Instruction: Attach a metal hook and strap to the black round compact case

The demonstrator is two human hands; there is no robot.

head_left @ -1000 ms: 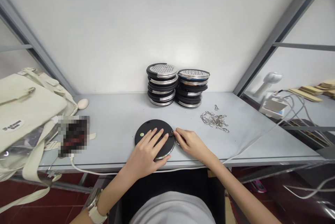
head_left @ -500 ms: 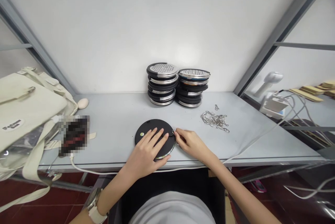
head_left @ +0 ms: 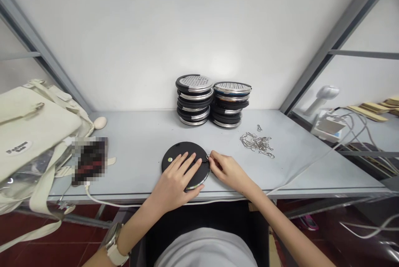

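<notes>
A round black disc [head_left: 170,171] with a small green-and-white sticker lies flat on the table near its front edge. My left hand [head_left: 174,184] rests on top of it, fingers stretched out and spread, the thumb along the near rim. At the disc's right edge, my right hand [head_left: 229,171] is closed in a pinch on a small metal clip [head_left: 207,156]; only its shiny loop shows, and the fingertips hide the rest. To the right lies a loose pile of metal clips [head_left: 257,143], with one clip [head_left: 259,127] apart behind it.
Two stacks of round black-and-silver discs, a left stack [head_left: 193,100] and a right stack [head_left: 231,105], stand at the back by the wall. On the left are a cream bag [head_left: 40,121], a blurred-out dark device [head_left: 90,161] and a white cable [head_left: 109,205]. A scanner [head_left: 322,98] stands right.
The view has shifted very slightly. Around the metal clip my right fingers have moved a little; my left hand stays on the disc.
</notes>
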